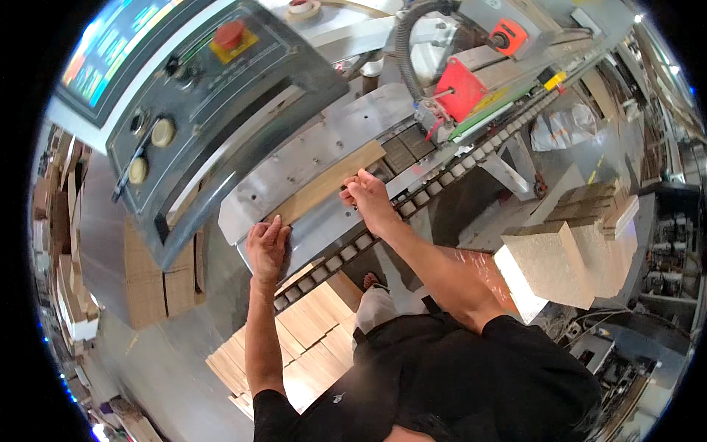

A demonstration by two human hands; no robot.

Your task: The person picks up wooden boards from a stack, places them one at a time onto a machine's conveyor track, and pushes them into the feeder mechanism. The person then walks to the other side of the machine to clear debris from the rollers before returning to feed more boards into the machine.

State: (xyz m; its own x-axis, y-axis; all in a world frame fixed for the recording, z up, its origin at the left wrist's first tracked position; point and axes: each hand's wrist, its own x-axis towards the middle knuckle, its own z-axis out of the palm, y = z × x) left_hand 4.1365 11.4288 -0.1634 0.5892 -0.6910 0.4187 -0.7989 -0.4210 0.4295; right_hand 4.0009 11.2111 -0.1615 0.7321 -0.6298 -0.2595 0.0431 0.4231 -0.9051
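A long narrow wooden board [328, 183] lies flat on the machine's steel table [294, 158], one end pointing toward the feed track. My left hand [266, 247] rests with spread fingers flat on the board's near end. My right hand [366, 195] presses with bent fingers on the board's side edge near its far end. Both hands touch the same board.
A grey control panel [199, 88] with a red stop button [230, 34] and a screen hangs at upper left. A red machine head [460, 88] sits past the board. Stacks of wooden panels [309, 331] lie below the table; chipboard stacks [560, 258] stand right.
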